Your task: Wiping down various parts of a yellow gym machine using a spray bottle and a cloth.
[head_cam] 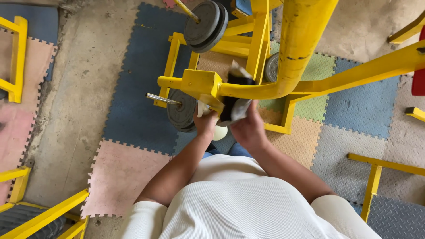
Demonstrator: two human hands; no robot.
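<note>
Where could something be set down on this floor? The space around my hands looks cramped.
Free: the blue mat and pink mat left of the weight plate, and the bare concrete strip beyond them. Also the grey mat to the right. Crowded: where the left hand and right hand meet the yellow frame.

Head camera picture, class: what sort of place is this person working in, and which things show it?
Most likely a gym. Round weight plates sit on a bar of a yellow steel machine frame, and interlocking foam floor mats cover the concrete. Both hands hold cloths against the frame.
</note>
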